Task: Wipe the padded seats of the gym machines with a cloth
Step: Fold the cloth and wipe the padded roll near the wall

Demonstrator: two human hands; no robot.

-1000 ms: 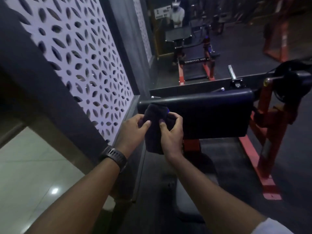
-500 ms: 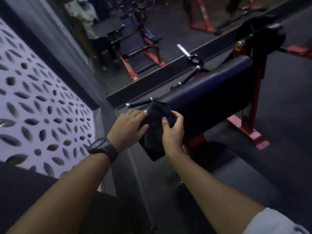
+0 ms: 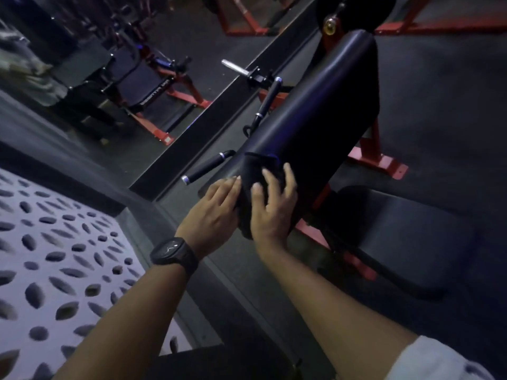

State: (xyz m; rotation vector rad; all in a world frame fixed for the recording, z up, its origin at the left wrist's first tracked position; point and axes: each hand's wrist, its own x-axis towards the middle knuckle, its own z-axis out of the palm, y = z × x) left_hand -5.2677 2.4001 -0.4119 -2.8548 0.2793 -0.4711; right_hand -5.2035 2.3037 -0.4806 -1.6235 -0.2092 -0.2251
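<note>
Black cloth (image 3: 253,171) drapes over the near end of the pad (image 3: 315,111), bunched just beyond the fingertips and hanging down between the two palms, so its long axis runs from the pad's top edge toward the wrists. The right hand (image 3: 271,212) lies on it with fingers (image 3: 286,168) spread and nearly straight, thumb alongside, pressing it against the padding. The left hand (image 3: 211,212) has straight, close-set fingers touching the cloth's left edge; its thumb is hidden. The pad is a long roll whose axis points away from the fingertips, up and to the right. A handle (image 3: 208,167) juts out just left of the left fingertips. A seat (image 3: 397,237) lies right of the right hand. A watch (image 3: 174,255) circles the left wrist.
</note>
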